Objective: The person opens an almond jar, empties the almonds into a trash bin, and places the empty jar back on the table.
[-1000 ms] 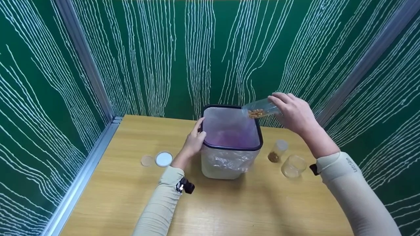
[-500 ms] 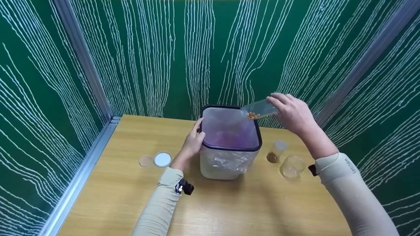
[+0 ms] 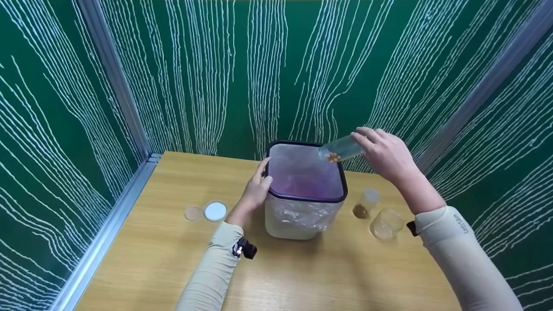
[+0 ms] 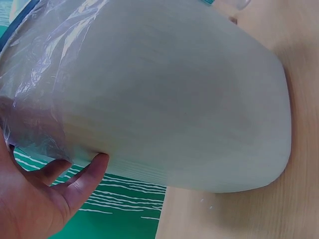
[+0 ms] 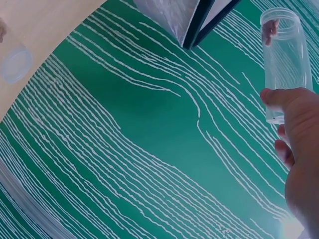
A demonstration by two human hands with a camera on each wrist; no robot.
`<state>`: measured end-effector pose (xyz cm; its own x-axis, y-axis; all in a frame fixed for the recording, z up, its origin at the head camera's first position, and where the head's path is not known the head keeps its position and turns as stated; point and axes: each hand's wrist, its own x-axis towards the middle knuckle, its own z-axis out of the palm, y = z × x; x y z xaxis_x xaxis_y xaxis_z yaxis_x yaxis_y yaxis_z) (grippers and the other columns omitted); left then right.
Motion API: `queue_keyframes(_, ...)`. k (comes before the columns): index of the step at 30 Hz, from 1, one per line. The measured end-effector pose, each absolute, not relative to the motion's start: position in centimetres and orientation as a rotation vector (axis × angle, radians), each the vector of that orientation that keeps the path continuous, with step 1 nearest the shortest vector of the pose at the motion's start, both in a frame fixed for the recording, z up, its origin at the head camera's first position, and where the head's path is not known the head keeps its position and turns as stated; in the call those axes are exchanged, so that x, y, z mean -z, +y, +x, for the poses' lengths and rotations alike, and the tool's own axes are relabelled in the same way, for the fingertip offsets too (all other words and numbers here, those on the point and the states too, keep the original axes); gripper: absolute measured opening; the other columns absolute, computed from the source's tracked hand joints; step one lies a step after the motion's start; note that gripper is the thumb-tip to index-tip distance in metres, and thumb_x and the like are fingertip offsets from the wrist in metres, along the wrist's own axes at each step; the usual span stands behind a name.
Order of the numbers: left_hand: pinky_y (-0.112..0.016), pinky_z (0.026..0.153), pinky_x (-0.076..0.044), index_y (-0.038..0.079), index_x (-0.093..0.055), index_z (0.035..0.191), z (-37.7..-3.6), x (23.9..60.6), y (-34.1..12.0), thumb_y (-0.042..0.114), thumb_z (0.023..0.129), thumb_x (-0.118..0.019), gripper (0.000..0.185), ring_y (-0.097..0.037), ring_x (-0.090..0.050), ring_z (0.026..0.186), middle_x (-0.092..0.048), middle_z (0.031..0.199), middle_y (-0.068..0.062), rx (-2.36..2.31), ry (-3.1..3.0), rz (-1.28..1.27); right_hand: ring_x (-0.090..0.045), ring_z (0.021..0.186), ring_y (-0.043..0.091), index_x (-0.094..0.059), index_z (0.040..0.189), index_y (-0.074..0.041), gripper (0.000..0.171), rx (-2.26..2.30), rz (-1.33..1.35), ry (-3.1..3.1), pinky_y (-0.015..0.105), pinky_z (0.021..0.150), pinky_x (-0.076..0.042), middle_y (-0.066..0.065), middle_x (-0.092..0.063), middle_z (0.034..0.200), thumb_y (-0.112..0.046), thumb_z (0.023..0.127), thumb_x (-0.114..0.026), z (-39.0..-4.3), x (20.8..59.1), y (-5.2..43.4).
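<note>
Bin (image 3: 291, 228): one
Clear jars (image 3: 386, 224): three
Discs (image 3: 215, 211): two
Left hand (image 3: 255, 190): partly closed, gripping bin rim (image 3: 306, 199)
Right hand (image 3: 386, 153): curled around one tilted jar (image 3: 348, 148)

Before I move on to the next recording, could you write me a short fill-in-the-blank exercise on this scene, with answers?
1. The person's ____ grip holds the tilted, clear cylindrical jar.
2. Small golden-brown pieces lie ____ (inside/outside) that jar.
3. In the head view, the short, wide, clear round jar is to the ____ (left/right) of the pale, square-sided bin.
4. The round white disc is ____ (larger/smaller) than the round tan disc.

Missing words: right; inside; right; larger.
</note>
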<state>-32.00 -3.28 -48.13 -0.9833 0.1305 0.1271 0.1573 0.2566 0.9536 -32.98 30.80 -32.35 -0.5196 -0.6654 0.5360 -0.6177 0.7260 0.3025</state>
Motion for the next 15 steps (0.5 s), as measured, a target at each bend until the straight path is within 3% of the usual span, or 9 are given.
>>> queue_keyframes(10,-0.054,0.105,-0.031,0.039,-0.025,0.152,-32.27,48.14,-3.20,0.033,0.094,-0.041,0.060,-0.029,-0.041,0.133,-0.028,0.156,-0.002,1.874,-2.476,-0.258,-0.061,0.097,0.036,-0.062,0.127,-0.005,0.049,0.048,0.989,-2.277,0.050,0.075,-0.054,0.015,-0.059,0.127,0.001,0.080,-0.072,-33.24,32.77,30.58)
queue_keyframes(15,-0.055,0.106,-0.030,0.040,-0.023,0.153,-32.22,48.18,-3.16,0.034,0.094,-0.040,0.061,-0.029,-0.039,0.134,-0.026,0.158,-0.001,1.884,-2.477,-0.262,-0.062,0.098,0.036,-0.063,0.125,-0.004,0.052,-0.003,0.978,-2.263,0.051,0.075,-0.054,0.016,-0.061,0.125,0.002,0.075,-0.077,-33.15,33.03,30.69)
